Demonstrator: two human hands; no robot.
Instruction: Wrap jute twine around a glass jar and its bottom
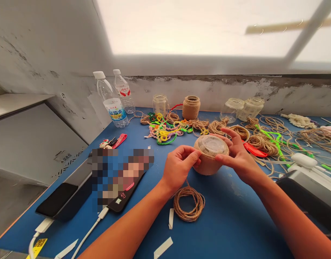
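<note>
A glass jar wound with brown twine is tilted toward me above the blue table, its clear round base facing up. My right hand holds the jar from the right, thumb on its edge and fingers behind. At the jar's left edge, my left hand is closed in a pinch on the twine. From beneath that hand, the strand runs down to a loose coil of twine on the table. The fingertips of the right hand are partly hidden behind the jar.
Behind lie tangled colored cords, twine bundles, a wrapped jar and bare glass jars. Two plastic bottles stand back left. A phone and a grey device lie left; a dark box sits right.
</note>
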